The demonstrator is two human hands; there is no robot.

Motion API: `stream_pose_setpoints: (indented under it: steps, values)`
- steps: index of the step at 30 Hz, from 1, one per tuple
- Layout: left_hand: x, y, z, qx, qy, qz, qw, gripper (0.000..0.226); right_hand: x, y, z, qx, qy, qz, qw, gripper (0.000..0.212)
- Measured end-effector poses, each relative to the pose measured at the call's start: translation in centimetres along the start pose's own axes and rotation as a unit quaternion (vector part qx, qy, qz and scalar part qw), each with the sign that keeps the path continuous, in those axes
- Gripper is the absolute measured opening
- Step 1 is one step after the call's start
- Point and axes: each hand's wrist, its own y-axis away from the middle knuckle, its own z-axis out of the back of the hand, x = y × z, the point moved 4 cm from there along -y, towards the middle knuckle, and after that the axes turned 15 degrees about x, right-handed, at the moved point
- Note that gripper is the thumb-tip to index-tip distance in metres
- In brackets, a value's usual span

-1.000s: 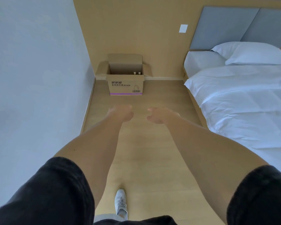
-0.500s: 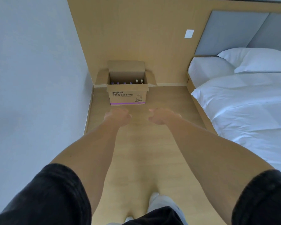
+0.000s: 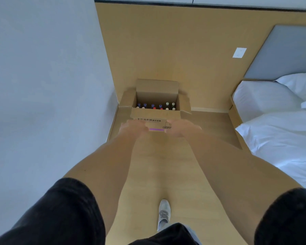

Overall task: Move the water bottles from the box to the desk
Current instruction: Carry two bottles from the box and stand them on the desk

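While standing on the wooden floor [image 3: 159, 174] in the corner where the grey wall [image 3: 42, 85] meets the tan panel wall [image 3: 166, 50], holding both arms stretched forward toward the cardboard box [image 3: 156, 118]. Left hand [image 3: 132, 128] hovering in front of the lower left of the box's front face, blurred; fingers look loosely bent, holding nothing, though whether touching the cardboard cannot be told. Right hand [image 3: 181, 127] hovering at the lower right of that face, blurred too, gripping nothing visible, contact likewise unclear. Box sitting on the floor against the panel wall, flaps folded outward, top open. Water bottles [image 3: 155, 106] standing upright inside, only caps showing: blue ones to the left, red near the middle, white and dark ones to the right. Showing black short sleeves [image 3: 64, 214] at the bottom corners and 1 pale shoe [image 3: 163, 213] on the floor between the arms. Lying along the right side, a bed [image 3: 279, 135] with white bedding, well apart from the box.
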Motion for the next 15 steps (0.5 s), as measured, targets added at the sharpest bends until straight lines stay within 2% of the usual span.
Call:
stream_pose_setpoints:
  steps: [5, 10, 15]
  values:
    - [-2.8, -6.7, 5.4, 0.007, 0.009, 0.017, 1.0, 0.03, -2.3, -6.2, 7.0, 0.007, 0.009, 0.008, 1.0, 0.059]
    - [-5.6, -11.6, 8.9, 0.008, 0.029, 0.004, 1.0, 0.046, -4.3, -11.6, 11.5, 0.016, 0.006, 0.009, 1.0, 0.059]
    - [-6.5, -16.6, 12.0, 0.016, -0.006, 0.01, 1.0, 0.029, -5.9, -15.6, 14.7, 0.03, -0.02, 0.004, 0.999, 0.059]
